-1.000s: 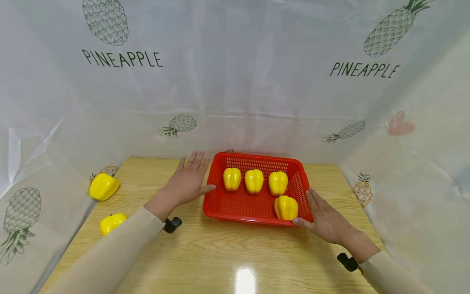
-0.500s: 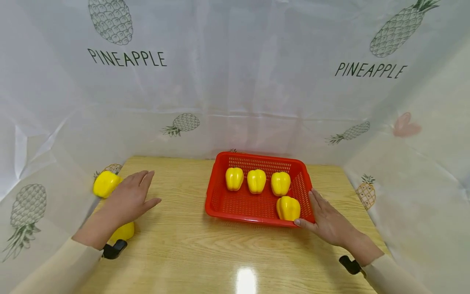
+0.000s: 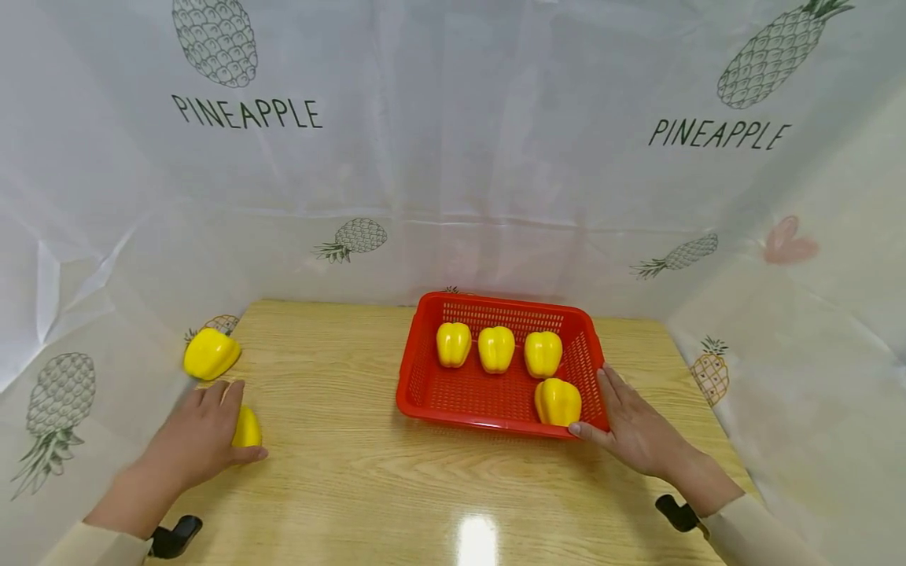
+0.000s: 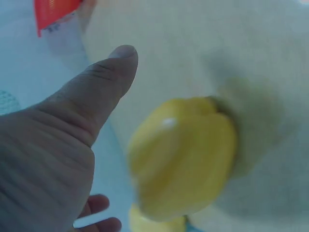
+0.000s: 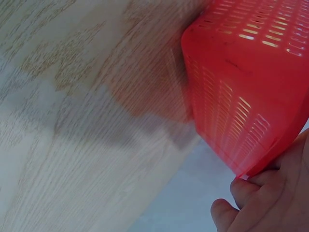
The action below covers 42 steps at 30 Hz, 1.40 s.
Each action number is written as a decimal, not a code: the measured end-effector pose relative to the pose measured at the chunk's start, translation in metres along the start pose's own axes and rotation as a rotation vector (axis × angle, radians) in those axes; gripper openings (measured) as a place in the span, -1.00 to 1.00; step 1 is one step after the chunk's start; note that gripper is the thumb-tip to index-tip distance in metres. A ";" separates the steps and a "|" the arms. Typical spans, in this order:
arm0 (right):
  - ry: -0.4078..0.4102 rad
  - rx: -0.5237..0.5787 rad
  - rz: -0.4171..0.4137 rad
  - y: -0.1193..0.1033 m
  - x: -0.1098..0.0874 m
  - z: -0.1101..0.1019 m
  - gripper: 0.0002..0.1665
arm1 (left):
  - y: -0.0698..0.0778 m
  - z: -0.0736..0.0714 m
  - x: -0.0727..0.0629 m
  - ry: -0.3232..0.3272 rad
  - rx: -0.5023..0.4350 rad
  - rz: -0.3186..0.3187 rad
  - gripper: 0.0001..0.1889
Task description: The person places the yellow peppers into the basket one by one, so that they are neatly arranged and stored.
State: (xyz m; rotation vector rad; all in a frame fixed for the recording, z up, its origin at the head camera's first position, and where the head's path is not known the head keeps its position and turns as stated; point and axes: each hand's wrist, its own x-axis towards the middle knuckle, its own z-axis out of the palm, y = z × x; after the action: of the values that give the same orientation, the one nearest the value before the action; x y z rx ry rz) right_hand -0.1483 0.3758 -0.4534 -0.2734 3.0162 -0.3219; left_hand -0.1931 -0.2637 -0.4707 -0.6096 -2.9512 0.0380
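Note:
At the left of the table, my left hand (image 3: 201,436) reaches over a yellow bell pepper (image 3: 247,428), partly covering it in the head view. In the left wrist view the thumb stands out straight, apart from that bell pepper (image 4: 186,154), and the fingertips show beyond the palm. My right hand (image 3: 637,428) holds the near right corner of a red plastic basket (image 3: 488,424), with the thumb at its near rim and the fingers along its right side. Inside the basket lie several yellow bell peppers (image 3: 496,350), one of them (image 3: 558,402) in the near right corner.
Another yellow bell pepper (image 3: 211,354) lies at the table's far left edge, against the pineapple-printed sheet (image 3: 453,157) that hangs round the back and sides. The wooden table (image 3: 396,495) stretches between the left hand and the basket.
My left hand has moved from the basket's left side leftward and toward me, down to the nearer loose bell pepper. The right hand has stayed at the basket.

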 end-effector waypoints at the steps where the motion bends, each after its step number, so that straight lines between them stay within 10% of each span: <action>1: 0.001 -0.001 0.001 0.000 0.000 0.000 0.36 | 0.000 0.003 -0.002 0.003 0.005 -0.009 0.26; 13: -0.002 0.002 0.011 -0.002 -0.001 -0.001 0.36 | 0.000 0.027 -0.015 0.064 0.135 -0.032 0.11; 25: -0.008 0.005 0.012 -0.005 0.000 -0.002 0.35 | 0.003 0.029 0.001 -0.004 -0.058 -0.087 0.03; 42: -0.013 -0.008 0.019 -0.004 0.001 -0.001 0.36 | 0.022 0.034 0.053 -0.004 0.015 0.161 0.00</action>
State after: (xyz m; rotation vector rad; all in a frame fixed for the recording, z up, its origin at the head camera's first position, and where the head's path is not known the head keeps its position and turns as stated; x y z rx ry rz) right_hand -0.1484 0.3721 -0.4517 -0.2460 3.0056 -0.3045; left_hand -0.2369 -0.2224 -0.4988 -0.8439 -2.8955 0.0773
